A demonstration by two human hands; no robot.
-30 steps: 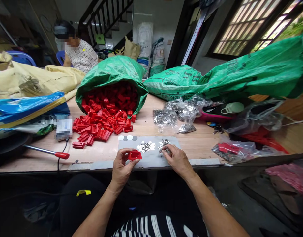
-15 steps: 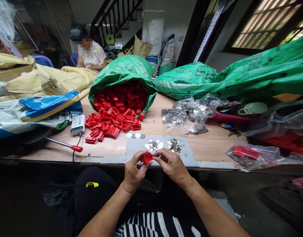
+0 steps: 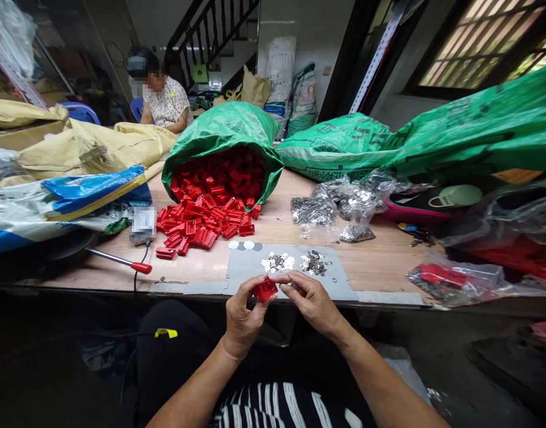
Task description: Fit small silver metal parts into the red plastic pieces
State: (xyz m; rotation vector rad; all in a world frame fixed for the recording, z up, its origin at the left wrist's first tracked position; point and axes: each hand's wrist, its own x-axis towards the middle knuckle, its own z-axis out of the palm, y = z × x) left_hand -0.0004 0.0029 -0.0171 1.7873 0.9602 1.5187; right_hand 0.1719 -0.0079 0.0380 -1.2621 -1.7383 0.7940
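Note:
A red plastic part (image 3: 265,289) is pinched between the thumb and fingers of my left hand (image 3: 245,312), over the table's front edge. My right hand (image 3: 312,300) is closed at the part's right side, thumb and forefinger pressed together; whatever they hold is too small to make out. Behind my hands, a grey mat (image 3: 250,265) bears a pile of shiny metal pieces (image 3: 277,262) and a darker pile of small metal pieces (image 3: 315,263). Many more red parts (image 3: 196,223) spill from a green sack (image 3: 228,125) at the back left.
Clear bags of metal pieces (image 3: 315,211) lie right of the sack. A red-tipped metal rod (image 3: 140,267) and a cable are at the left. Another bag (image 3: 446,279) lies at the right. A person (image 3: 166,104) sits beyond the table.
The red part has tilted a little in my left hand. My right fingertips have shifted slightly at its right side. The person beyond the table has moved their arm.

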